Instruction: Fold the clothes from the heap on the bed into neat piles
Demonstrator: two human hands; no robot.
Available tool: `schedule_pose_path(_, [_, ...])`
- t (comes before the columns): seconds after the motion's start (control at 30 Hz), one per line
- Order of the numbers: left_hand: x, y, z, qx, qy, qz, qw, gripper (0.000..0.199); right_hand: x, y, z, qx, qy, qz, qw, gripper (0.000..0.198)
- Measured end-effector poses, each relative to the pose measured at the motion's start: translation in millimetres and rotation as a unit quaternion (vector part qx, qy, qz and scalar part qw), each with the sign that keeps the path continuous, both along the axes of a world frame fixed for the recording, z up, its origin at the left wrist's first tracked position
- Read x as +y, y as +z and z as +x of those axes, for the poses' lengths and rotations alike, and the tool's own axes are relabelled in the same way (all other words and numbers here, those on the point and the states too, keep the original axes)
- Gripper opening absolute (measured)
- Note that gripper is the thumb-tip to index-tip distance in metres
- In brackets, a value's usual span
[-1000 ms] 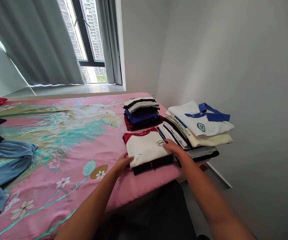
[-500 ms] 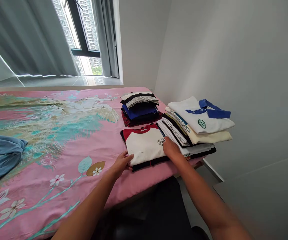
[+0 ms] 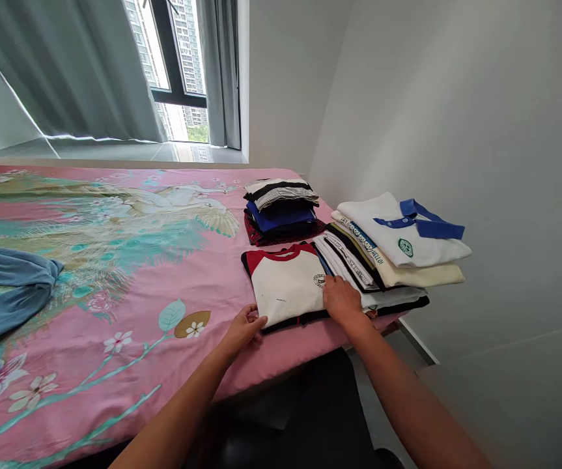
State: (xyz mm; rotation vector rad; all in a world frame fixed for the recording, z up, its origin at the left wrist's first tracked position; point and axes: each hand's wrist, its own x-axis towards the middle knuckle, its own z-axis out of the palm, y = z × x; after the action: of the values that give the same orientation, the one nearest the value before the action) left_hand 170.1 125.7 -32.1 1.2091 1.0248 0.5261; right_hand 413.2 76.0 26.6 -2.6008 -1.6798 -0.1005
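Lying folded: shirt (image 3: 288, 290), collar (image 3: 281, 257) pointing away, long axis unclear.

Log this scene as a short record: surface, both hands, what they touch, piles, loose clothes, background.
Surface: bed with pink flowered cover
Left hand: touching the near left corner of a folded shirt
Right hand: at the shirt's right side, near its round print
Shirt: white body, red shoulders, black cloth beneath
Right pile: folded clothes, white polo with blue collar on top
Far pile: folded clothes, striped piece uppermost
Loose clothes: blue garment, left side, partly out of frame
Background: grey curtain, window
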Motion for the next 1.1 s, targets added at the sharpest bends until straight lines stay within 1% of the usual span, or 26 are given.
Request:
schedule_pose_path(0.07, [-3,-4.7,1,0.001,0.016,0.008,1.000,0.062,2,7,-16,-0.004,0.062,0.075,0.995,0.035])
schedule_pose_path(0.1, [-3,-7.7,1,0.000,0.024,0.012,1.000,0.062,6,7,-24,0.001,0.088,0.106,0.990,0.039])
schedule_pose_path(0.13, [-4,-10.8,1,-0.002,0.030,0.015,0.999,0.061,11,4,-32,0.012,0.102,0.120,0.987,0.045])
schedule_pose_path(0.17, [-5,-14.1,0,-0.007,0.037,0.017,0.999,0.061,17,-2,-39,0.028,0.100,0.116,0.988,0.053])
schedule_pose_path(0.2, [-6,-17.2,-1,-0.014,0.043,0.017,0.999,0.060,23,-10,-44,0.047,0.085,0.096,0.991,0.061])
schedule_pose_path(0.27, [-10,-22.5,-9,-0.031,0.057,0.011,0.998,0.060,31,-31,-52,0.081,0.052,0.036,0.995,0.071])
schedule_pose_path(0.3, [-13,-24.3,-15,-0.038,0.066,0.005,0.997,0.061,31,-41,-55,0.093,0.041,0.007,0.995,0.071])
schedule_pose_path(0.33, [-18,-25.3,-23,-0.042,0.074,-0.002,0.996,0.062,29,-49,-56,0.094,0.039,-0.007,0.995,0.070])
schedule_pose_path(0.43, [-32,-25.4,-53,-0.052,0.082,-0.017,0.995,0.057,20,-66,-53,0.078,0.041,-0.017,0.996,0.070])
schedule_pose_path(0.47, [-35,-24.9,-64,-0.053,0.087,-0.018,0.995,0.053,19,-69,-51,0.057,0.043,0.003,0.997,0.070])
schedule_pose_path(0.53, [-38,-24.1,-87,-0.041,0.113,0.006,0.993,0.040,25,-75,-52,0.021,0.061,0.073,0.995,0.074])
schedule_pose_path(0.57, [-37,-23.9,-99,-0.024,0.132,0.039,0.990,0.033,30,-77,-58,0.019,0.090,0.116,0.989,0.075])
schedule_pose_path(0.6, [-37,-23.8,-113,0.001,0.153,0.082,0.985,0.025,35,-80,-69,0.030,0.140,0.156,0.977,0.074])
schedule_pose_path(0.63, [-35,-23.6,-127,0.034,0.175,0.132,0.975,0.019,40,-83,-86,0.048,0.204,0.188,0.959,0.073])
schedule_pose_path(0.67, [-33,-23.3,-143,0.073,0.196,0.185,0.960,0.015,43,-87,-109,0.070,0.269,0.211,0.937,0.071])
schedule_pose_path(0.73, [-24,-22.3,-180,0.169,0.231,0.285,0.915,0.014,47,-96,-167,0.108,0.372,0.221,0.895,0.065])
schedule_pose_path(0.77, [-19,-21.6,-201,0.228,0.245,0.325,0.884,0.016,47,-102,-197,0.118,0.396,0.211,0.886,0.062])
schedule_pose_path(0.83, [-6,-19.7,-251,0.344,0.272,0.370,0.819,0.026,44,-115,-253,0.118,0.404,0.169,0.891,0.055])
schedule_pose_path(0.87, [0,-18.9,-277,0.398,0.287,0.372,0.788,0.034,43,-120,-275,0.110,0.399,0.150,0.898,0.052])
schedule_pose_path(0.9, [6,-18.6,-304,0.437,0.306,0.362,0.764,0.043,41,-125,-291,0.102,0.386,0.139,0.906,0.051])
schedule_pose_path(0.93, [11,-19.0,-330,0.471,0.326,0.347,0.742,0.052,41,-129,-302,0.095,0.375,0.133,0.913,0.050])
schedule_pose_path(1.0, [17,-22.3,-374,0.551,0.363,0.294,0.691,0.065,41,-133,-311,0.087,0.363,0.134,0.918,0.048])
schedule_pose_path(1.03, [18,-25.2,-391,0.583,0.378,0.261,0.670,0.066,41,-134,-311,0.086,0.366,0.137,0.917,0.047])
schedule_pose_path(1.07, [20,-28.3,-404,0.606,0.388,0.231,0.655,0.064,42,-134,-310,0.086,0.368,0.141,0.915,0.046])
schedule_pose_path(1.1, [21,-31.4,-413,0.616,0.394,0.209,0.649,0.060,43,-133,-308,0.085,0.371,0.145,0.913,0.046])
